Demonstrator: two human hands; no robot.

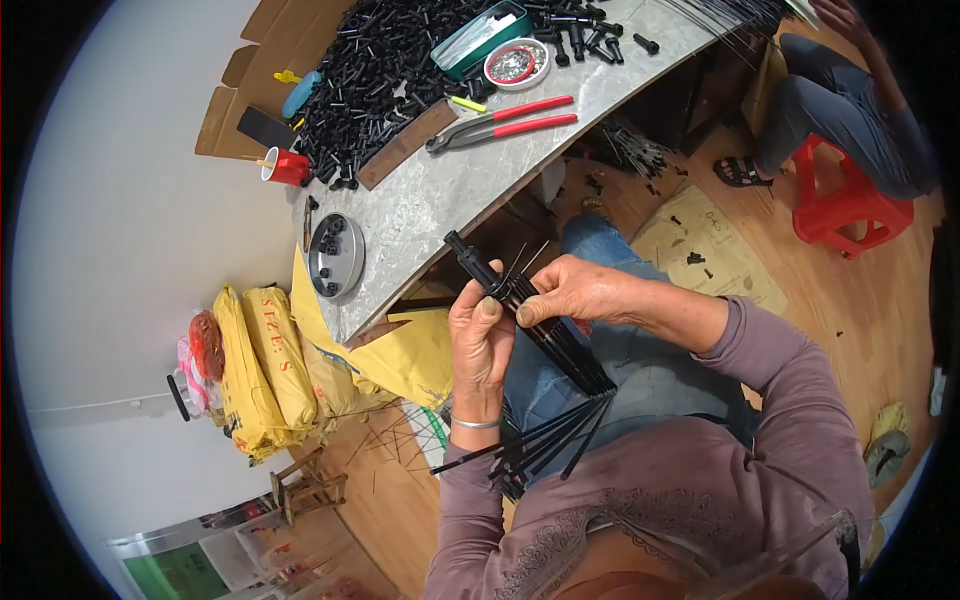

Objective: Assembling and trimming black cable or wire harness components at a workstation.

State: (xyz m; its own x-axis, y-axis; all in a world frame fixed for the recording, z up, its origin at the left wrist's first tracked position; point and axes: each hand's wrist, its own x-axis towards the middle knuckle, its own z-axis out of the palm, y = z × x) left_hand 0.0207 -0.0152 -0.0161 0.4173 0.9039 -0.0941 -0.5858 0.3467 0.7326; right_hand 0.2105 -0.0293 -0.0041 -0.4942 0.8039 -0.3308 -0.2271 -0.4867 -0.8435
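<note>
In front of my lap I hold a black umbrella frame [565,358] at a slant. Its ribs run in a tight bundle toward me, then fan out over my lap. My left hand [482,335] is closed around the frame just below its black plastic tube end, the thumb pressed on the collar. My right hand [582,288] pinches the ribs at the same collar, thumb and forefinger together. Two thin rib ends stick up between the hands. My fingers hide exactly how the ribs meet the collar.
On the grey table [410,225] lie a heap of black plastic parts [375,75], red-handled pincers [505,125], a green box [480,40] and a round metal tin [337,255]. Yellow sacks [270,355] stand left. Another person sits near a red stool [850,205] at right.
</note>
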